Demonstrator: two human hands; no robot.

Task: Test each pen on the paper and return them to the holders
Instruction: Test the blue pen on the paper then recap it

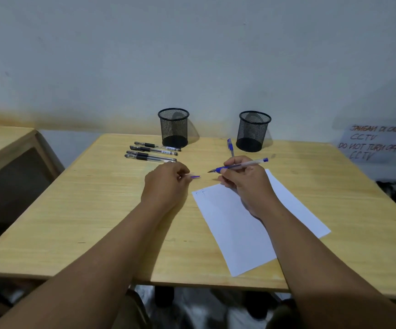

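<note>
Hands first: the right hand [244,179] grips a blue pen [239,165] above the paper [234,233], the left hand [166,184] pinches its cap [195,176]. Four black pens [153,151] and another blue pen [230,147] lie on the tabletop [97,210]. Both holders [173,127] look empty, so most testing is left

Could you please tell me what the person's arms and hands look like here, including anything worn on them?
Both forearms are bare as far as the bottom edge of the picture, with no sleeves in view. The left hand and right hand wear no gloves, and no watch, bracelet or ring is visible on either.
</note>
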